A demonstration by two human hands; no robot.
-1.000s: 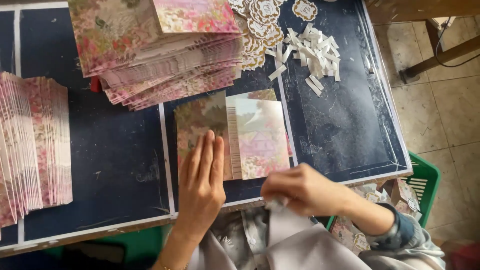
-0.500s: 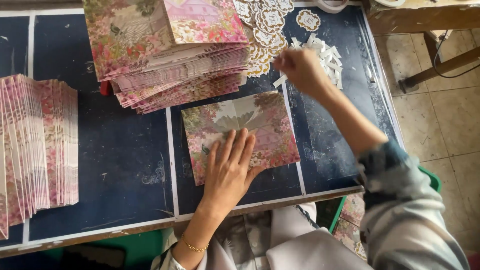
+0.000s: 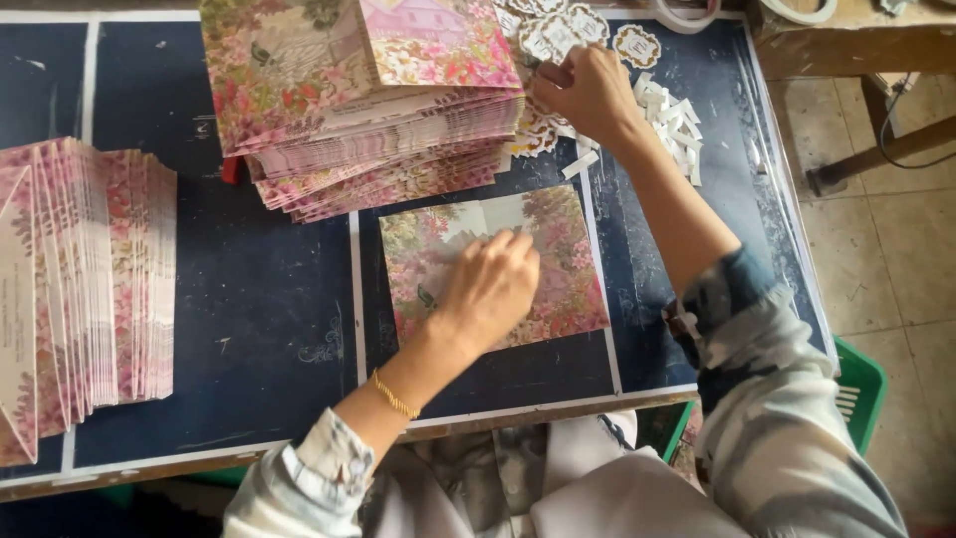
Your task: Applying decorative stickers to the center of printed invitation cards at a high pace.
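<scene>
A floral card (image 3: pixel 558 269) lies flat on the dark worktop (image 3: pixel 259 319), and the left hand (image 3: pixel 490 289) presses on it with fingers curled, gripping nothing. The right hand (image 3: pixel 588 92) reaches to the far edge, fingers pinched among the round cut-out stickers (image 3: pixel 637 45) beside white paper strips (image 3: pixel 672 120); what they grip I cannot tell. A tall stack of floral cards (image 3: pixel 368 110) stands just behind, and a fanned row of cards (image 3: pixel 90 279) lies at the left.

The flat square floral-printed paper card (image 3: pixel 558 269) is looking smooth and faintly glossy, lying on a dark blue matt table mat (image 3: pixel 269 289) that is showing scuffs. The small white paper strips (image 3: pixel 672 125) are appearing matt.
</scene>
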